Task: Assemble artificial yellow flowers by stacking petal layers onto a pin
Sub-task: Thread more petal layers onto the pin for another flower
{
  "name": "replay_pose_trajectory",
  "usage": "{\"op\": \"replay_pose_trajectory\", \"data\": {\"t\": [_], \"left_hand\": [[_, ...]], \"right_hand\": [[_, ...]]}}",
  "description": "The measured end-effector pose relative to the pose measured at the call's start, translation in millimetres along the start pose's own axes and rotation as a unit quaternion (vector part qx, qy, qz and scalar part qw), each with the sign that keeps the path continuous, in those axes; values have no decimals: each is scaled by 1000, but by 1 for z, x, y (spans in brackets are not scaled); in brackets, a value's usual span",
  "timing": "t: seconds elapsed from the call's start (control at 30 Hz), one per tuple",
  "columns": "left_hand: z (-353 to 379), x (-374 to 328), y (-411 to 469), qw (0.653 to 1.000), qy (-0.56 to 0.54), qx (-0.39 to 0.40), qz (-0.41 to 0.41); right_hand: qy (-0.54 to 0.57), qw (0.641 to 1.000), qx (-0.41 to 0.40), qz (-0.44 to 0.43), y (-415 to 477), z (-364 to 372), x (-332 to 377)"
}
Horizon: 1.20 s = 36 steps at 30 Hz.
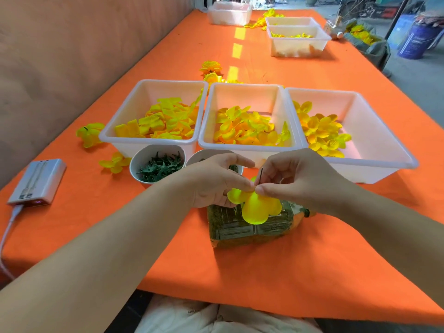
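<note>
A yellow petal layer sits on a thin dark pin that stands up between my two hands. My left hand pinches the petal layer at its centre from the left. My right hand pinches it at the pin from the right, thumb and forefinger closed. Beneath them lies a clear plastic bottle on its side, filled with greenish material. Three white bins behind hold yellow petals: left bin, middle bin, right bin.
A white bowl of green calyx pieces stands left of my hands; a second bowl is partly hidden behind my left hand. A power bank with cable lies far left. Loose yellow flowers dot the orange table. More bins stand far back.
</note>
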<state>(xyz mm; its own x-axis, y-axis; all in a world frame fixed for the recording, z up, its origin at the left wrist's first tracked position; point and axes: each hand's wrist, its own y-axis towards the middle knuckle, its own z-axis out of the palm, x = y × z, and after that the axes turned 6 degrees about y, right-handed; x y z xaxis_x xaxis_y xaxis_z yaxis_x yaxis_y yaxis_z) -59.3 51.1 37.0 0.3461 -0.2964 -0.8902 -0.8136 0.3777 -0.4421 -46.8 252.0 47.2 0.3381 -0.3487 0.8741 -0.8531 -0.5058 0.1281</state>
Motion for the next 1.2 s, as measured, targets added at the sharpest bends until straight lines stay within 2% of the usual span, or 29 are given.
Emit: {"op": "replay_pose_trajectory", "data": {"t": [0.13,0.3,0.43,0.57,0.63,0.73,0.8,0.93,1.2], "left_hand": [[0,1,-1,1000,2,-12,-3],[2,0,-3,999,6,-33,3],[-4,-6,-6,986,116,-108,45],[-24,-20,-5,948,230,-192,106],[-49,-27,2,911,284,-273,121],[-103,-32,22,825,370,-419,86],[-138,-31,38,801,378,-463,33],[-179,-22,71,818,365,-442,-45],[-208,-1,128,827,420,-357,-109]], "right_hand": [[-62,998,-13,0,-2,4,-4],[-54,998,-21,9,-1,8,-7],[-29,1000,-11,0,3,8,-11],[-5,999,44,16,13,2,-17],[2,996,88,18,17,-2,-16],[25,987,155,29,26,-10,-13],[21,978,205,37,34,-13,-11],[26,967,247,55,45,-16,-7],[12,962,269,46,52,-18,-13]]}}
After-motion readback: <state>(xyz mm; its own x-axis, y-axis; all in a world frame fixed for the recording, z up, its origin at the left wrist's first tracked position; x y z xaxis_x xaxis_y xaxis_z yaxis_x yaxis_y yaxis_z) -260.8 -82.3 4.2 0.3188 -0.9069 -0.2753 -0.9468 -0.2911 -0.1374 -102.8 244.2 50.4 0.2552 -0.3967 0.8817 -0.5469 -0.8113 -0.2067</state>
